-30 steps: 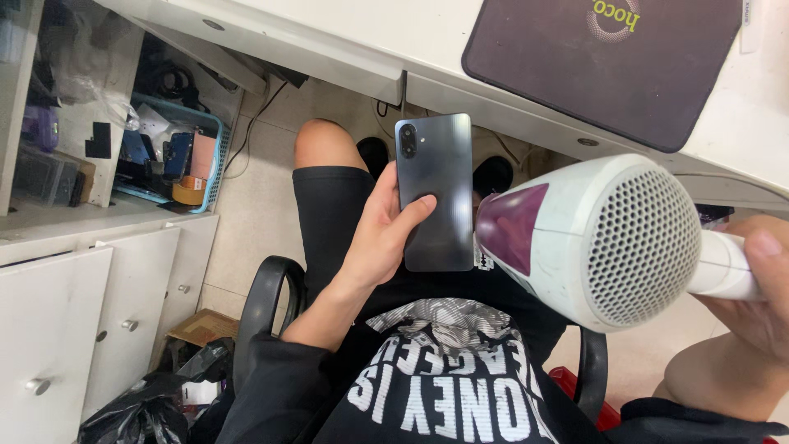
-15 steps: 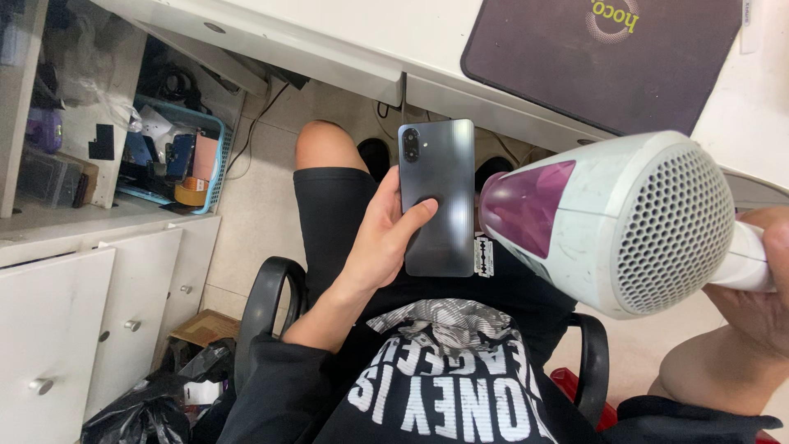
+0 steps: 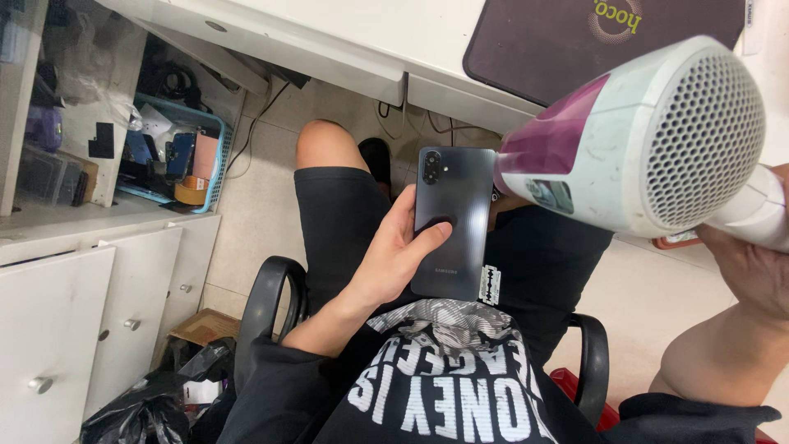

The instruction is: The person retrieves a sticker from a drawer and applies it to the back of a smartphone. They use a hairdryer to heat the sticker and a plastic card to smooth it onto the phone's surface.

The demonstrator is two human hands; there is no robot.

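Roughly top-down from the head camera, biggest first. White desk (image 3: pixel 329 49) ran across the top of the view, with a dark mat (image 3: pixel 542 41) lying on it. White cabinet (image 3: pixel 74 312) with round knobs stood at the left, and a teal basket (image 3: pixel 209 156) full of odds and ends sat in the open space above it. Person was seated in a black armchair (image 3: pixel 271 304), in black shorts and a black printed shirt.

Hair dryer (image 3: pixel 649 140), white body with a magenta nozzle end, filled the upper right; its perforated rear grille faced the camera and the nozzle pointed left at the phone, close beside the phone's upper right edge. Right hand (image 3: pixel 752 267) was wrapped closed around the dryer's handle at the right edge of the view, only partly visible.

Left hand (image 3: pixel 394 263) gripped a dark grey phone (image 3: pixel 454 222) over the lap, back side up, thumb lying across the back panel, camera lenses at the top left. Razor blade (image 3: pixel 490 284) sat at the phone's lower right corner, touching it. I couldn't tell whether it was wedged under the back cover.
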